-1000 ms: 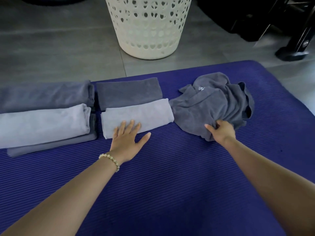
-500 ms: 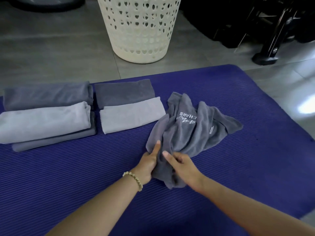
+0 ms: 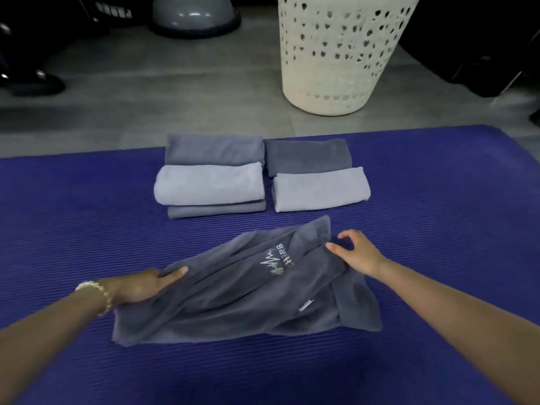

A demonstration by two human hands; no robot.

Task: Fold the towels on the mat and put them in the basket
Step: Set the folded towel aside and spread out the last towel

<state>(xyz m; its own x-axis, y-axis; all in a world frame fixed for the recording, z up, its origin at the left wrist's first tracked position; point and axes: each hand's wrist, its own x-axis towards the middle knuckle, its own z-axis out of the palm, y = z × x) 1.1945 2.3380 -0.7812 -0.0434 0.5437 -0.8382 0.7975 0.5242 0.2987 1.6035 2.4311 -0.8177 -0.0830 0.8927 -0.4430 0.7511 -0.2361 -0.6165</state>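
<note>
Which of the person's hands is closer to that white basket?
Right. The right hand sits at the far right edge of the unfolded towel, on the side of the basket; the left hand grips its left edge, farther away.

Plush matt towel (image 3: 233,302) on ribbed foam mat (image 3: 87,200).

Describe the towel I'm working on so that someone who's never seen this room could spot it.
On the purple mat, nearer the person than the folded towels, lies a crumpled dark grey towel. It alone is unfolded and bears white stitched lettering.
</note>
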